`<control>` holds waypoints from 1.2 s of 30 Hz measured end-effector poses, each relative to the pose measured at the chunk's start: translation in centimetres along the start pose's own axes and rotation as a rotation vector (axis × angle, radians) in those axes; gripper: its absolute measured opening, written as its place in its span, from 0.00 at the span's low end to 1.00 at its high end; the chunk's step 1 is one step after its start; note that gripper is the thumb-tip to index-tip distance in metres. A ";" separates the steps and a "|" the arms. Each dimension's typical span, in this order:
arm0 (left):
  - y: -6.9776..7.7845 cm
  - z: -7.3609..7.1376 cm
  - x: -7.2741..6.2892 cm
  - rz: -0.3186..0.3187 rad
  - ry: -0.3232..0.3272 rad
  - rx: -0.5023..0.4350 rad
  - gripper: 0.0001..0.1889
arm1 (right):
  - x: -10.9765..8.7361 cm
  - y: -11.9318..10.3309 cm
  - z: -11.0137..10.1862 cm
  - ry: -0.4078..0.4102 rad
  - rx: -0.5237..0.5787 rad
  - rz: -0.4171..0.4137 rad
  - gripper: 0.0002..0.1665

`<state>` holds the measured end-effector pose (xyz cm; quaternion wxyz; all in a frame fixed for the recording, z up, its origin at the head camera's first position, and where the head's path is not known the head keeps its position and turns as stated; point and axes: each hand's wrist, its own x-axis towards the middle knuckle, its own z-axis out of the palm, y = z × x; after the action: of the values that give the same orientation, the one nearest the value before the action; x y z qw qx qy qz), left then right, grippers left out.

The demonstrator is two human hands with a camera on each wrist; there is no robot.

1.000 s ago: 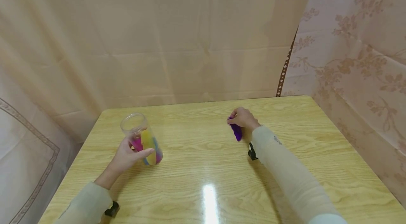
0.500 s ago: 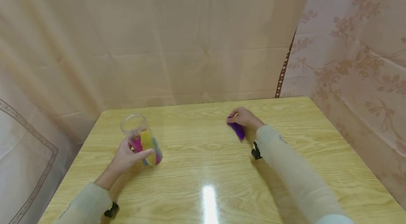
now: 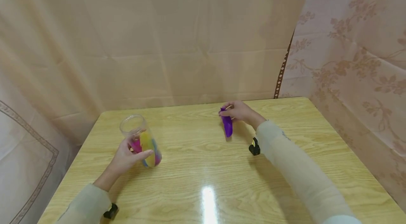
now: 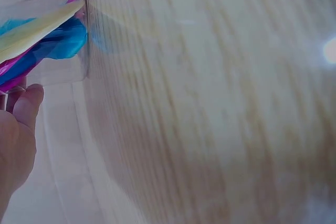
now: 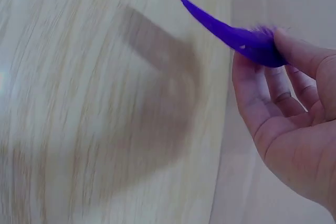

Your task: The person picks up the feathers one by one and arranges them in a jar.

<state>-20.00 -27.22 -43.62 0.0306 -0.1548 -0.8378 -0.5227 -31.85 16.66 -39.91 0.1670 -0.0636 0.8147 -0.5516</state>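
A purple feather (image 3: pixel 227 126) hangs from my right hand (image 3: pixel 239 112), pinched at one end between thumb and fingers. The right wrist view shows the purple feather (image 5: pixel 247 43) up close, its narrow tip pointing away from the hand. On the left side of the table, my left hand (image 3: pixel 128 157) grips a clear plastic jar (image 3: pixel 133 123) without a lid, thumb across its near side. Inside the jar lie yellow (image 3: pixel 147 146), blue and pink feathers. In the left wrist view the blue feather (image 4: pixel 65 40) overlaps the pink one beneath the yellow.
The wood-grain table (image 3: pixel 184 167) extends between the two hands, with a bright light reflection near its front. A beige cloth (image 3: pixel 190 47) hangs behind the far edge, and a flowered cloth (image 3: pixel 358 51) hangs on the right. Black wrist cameras sit under both sleeves.
My right hand has moved left and slightly toward the far edge with the purple feather, which now hangs more upright. The left hand and jar have stayed in place.
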 end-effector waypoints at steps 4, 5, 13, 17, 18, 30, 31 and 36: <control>-0.1 -0.2 0.0 0.015 -0.004 -0.007 0.37 | -0.1 -1.2 0.8 -0.026 0.079 -0.043 0.22; -0.1 -0.2 -0.1 0.018 -0.004 -0.008 0.37 | -0.2 -1.5 1.0 -0.030 0.101 -0.052 0.22; 0.0 -0.2 0.0 0.007 -0.010 -0.017 0.37 | -0.4 -3.6 2.0 -0.034 0.209 -0.092 0.18; 0.1 -0.3 0.1 0.005 -0.018 -0.025 0.37 | -0.4 -4.4 2.4 -0.032 0.245 -0.089 0.16; 0.1 -0.4 0.1 0.005 -0.018 -0.027 0.37 | -0.4 -4.6 2.6 -0.032 0.257 -0.089 0.16; 0.2 -0.7 -0.4 -0.007 0.002 -0.016 0.38 | -0.6 -6.2 3.9 -0.007 0.331 -0.132 0.12; 0.2 -0.8 -0.4 -0.009 0.002 -0.014 0.38 | -0.6 -6.2 3.9 -0.007 0.337 -0.135 0.12; 0.1 -0.8 -0.3 0.011 0.002 -0.011 0.39 | -0.5 -6.6 4.4 -0.021 0.345 -0.157 0.14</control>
<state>-19.83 -27.99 -43.24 0.0335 -0.1588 -0.8340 -0.5274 -30.39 10.45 -35.17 0.1402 -0.1031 0.6990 -0.6937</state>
